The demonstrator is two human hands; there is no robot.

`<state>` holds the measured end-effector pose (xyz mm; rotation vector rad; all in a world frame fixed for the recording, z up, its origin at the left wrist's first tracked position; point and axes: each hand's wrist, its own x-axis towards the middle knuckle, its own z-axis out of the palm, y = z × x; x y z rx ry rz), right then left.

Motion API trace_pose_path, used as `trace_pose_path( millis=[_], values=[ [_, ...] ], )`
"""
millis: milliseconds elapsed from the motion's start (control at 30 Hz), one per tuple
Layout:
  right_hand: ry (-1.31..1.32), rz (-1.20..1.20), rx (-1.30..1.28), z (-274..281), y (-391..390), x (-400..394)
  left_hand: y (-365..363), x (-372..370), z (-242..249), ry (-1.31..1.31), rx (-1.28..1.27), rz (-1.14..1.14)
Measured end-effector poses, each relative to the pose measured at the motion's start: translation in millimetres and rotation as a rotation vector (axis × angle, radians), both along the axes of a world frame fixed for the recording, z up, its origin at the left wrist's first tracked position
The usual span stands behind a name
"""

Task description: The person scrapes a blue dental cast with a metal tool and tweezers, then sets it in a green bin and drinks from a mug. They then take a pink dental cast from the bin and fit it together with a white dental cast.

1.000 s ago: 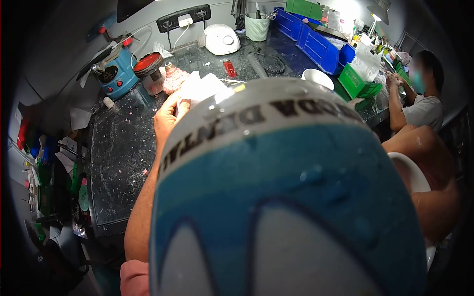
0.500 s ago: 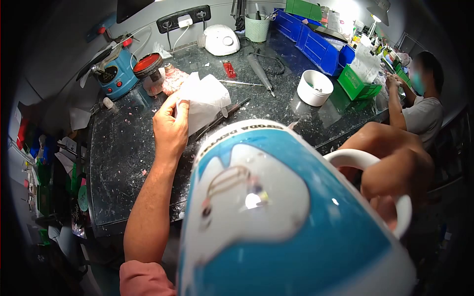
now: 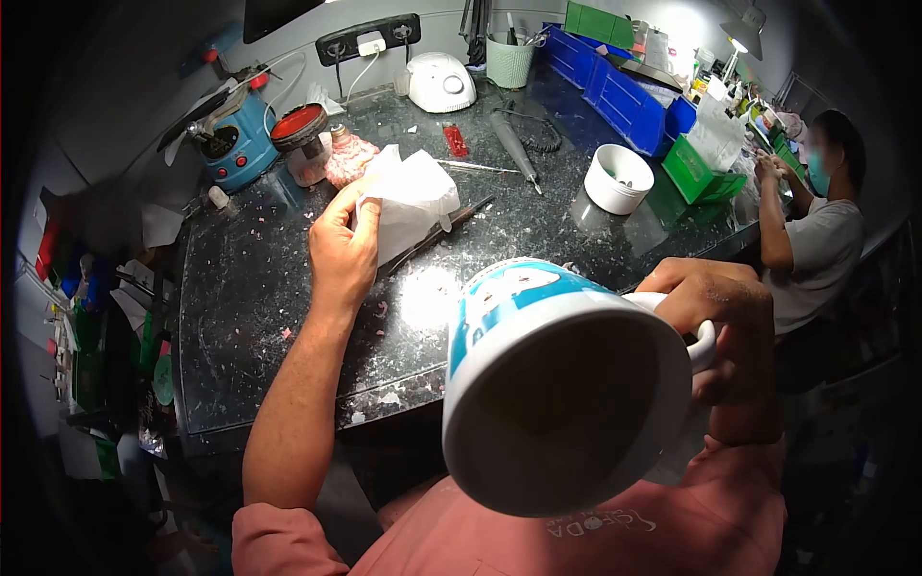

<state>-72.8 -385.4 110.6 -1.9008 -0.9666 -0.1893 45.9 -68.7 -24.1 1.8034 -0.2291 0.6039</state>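
Observation:
My right hand [image 3: 715,302] is closed around the handle of a blue and white mug [image 3: 509,302]. The mug is tilted, its wide mouth facing the camera; its inside is dark, and I cannot make out any contents. At the left, my left hand [image 3: 346,250] pinches a thin white sheet [image 3: 418,197], perhaps paper or a small bag, over the dark worktop. Just behind that sheet are a pink, bumpy object [image 3: 350,159] with a metal top and a red-topped round piece [image 3: 300,127].
A grey handpiece [image 3: 514,144] lies near a white control unit [image 3: 437,82]. Farther right stand a white pot [image 3: 618,180], a green bin [image 3: 706,173] and blue bins [image 3: 624,101]. A blue machine [image 3: 238,144] is back left. Another person [image 3: 816,221] sits at the right.
The mug has come down and tipped, so its mouth now faces the camera instead of its printed side. My left hand still holds the white sheet in about the same place.

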Motion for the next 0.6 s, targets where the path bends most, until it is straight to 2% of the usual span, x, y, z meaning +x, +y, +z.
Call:
trace_pose_path(
  millis=[433,600],
  values=[
    [-0.024,-0.015,0.014,0.8,3.1,-0.9,-2.2,-2.8,1.9,0.036,-0.052,-0.034],
    [-0.137,-0.059,-0.041,7.1,10.9,-4.3,-5.1,-6.9,8.5,0.049,-0.003,0.007]
  ],
)
